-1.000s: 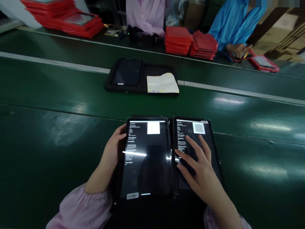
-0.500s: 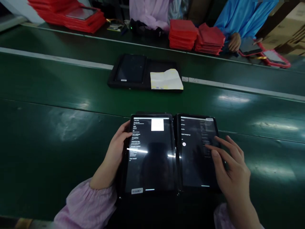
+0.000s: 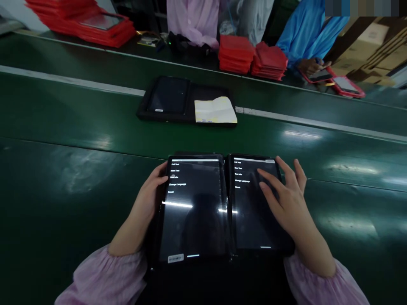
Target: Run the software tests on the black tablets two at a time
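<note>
Two black tablets lie side by side before me on a dark tray or case (image 3: pixel 184 284). On the left tablet (image 3: pixel 193 228) a short white text list shows on a dark screen, with a barcode sticker near its lower left corner. My left hand (image 3: pixel 148 199) is closed round that tablet's left edge, thumb at the front. The right tablet (image 3: pixel 251 224) shows the same kind of list. Over its upper right part, my right hand (image 3: pixel 286 195) has its fingers spread. The index fingertip is at the screen; whether it touches, I cannot tell.
Ahead, a black tray (image 3: pixel 211 91) carries another dark tablet (image 3: pixel 168 95) and a white paper (image 3: pixel 216 111). Red pouches (image 3: pixel 237 55) are stacked across the green worktable (image 3: pixel 63 110). A person in blue (image 3: pixel 299 34) handles red-cased tablets; one in lilac (image 3: pixel 192 21) stands opposite.
The left tablet's screen went from an information page with a white square to a text list. The right tablet's list slid fully into view. My right hand shifted up and left.
</note>
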The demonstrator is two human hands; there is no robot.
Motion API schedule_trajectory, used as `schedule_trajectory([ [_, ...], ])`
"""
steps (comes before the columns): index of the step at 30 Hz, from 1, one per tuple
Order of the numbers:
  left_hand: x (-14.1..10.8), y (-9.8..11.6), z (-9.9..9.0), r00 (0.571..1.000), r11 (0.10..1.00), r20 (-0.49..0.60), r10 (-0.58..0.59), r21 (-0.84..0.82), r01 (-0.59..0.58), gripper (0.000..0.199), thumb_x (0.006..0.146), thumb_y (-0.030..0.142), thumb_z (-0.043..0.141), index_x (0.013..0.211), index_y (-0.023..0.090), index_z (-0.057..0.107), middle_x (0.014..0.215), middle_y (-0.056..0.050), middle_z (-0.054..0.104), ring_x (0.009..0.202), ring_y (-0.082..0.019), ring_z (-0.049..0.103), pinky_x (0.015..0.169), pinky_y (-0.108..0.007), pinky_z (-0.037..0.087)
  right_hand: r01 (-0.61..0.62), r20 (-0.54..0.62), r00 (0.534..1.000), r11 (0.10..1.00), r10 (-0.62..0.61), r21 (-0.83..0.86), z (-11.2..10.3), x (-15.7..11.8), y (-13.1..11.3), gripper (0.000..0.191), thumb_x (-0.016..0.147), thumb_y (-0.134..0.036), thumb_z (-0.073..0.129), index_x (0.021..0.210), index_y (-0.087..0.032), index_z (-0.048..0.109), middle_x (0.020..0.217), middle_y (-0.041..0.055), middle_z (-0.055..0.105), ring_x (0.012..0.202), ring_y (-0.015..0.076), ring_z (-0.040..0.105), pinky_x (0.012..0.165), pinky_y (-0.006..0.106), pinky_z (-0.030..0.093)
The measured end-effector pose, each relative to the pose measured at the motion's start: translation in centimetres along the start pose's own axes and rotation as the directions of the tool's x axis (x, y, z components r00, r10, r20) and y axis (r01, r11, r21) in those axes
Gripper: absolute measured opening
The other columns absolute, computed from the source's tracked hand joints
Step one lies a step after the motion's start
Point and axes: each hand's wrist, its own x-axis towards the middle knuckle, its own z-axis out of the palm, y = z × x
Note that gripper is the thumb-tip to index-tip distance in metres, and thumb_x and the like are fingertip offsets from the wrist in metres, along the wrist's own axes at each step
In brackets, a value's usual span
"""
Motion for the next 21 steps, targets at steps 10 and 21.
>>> schedule_trajectory([
  [10, 2.1, 0.6, 1.0, 0.999, 0.997, -0.048, 0.004, 0.076, 0.0, 0.047, 0.054, 0.039, 0.079, 0.097, 0.023, 0.07, 0.082, -0.002, 0.074, 0.075, -0.026, 0.07, 0.064, -0.035, 0.053, -0.108, -0.111, 0.987, 0.992, 0.115, 0.064, -0.9, -0.9, 0.6, 0.046, 0.11, -0.052, 0.042, 0.123, -0.026, 0.077, 0.153, 0.0147, 0.058, 0.156, 0.0451, 0.037, 0.123, 0.075, 0.03],
  [21, 1.5, 0.5, 0.7, 0.999, 0.996, -0.051, 0.013, 0.092, -0.008, 0.046, 0.057, 0.038, 0.079, 0.101, 0.024, 0.074, 0.091, -0.003, 0.077, 0.084, -0.027, 0.073, 0.069, -0.036, 0.056, -0.093, -0.06, 0.993, 0.99, 0.099, 0.103, -1.1, -3.1, 0.4, 0.041, 0.109, -0.052, 0.046, 0.122, -0.032, 0.079, 0.151, 0.009, 0.063, 0.152, 0.0402, 0.046, 0.117, 0.073, 0.043],
])
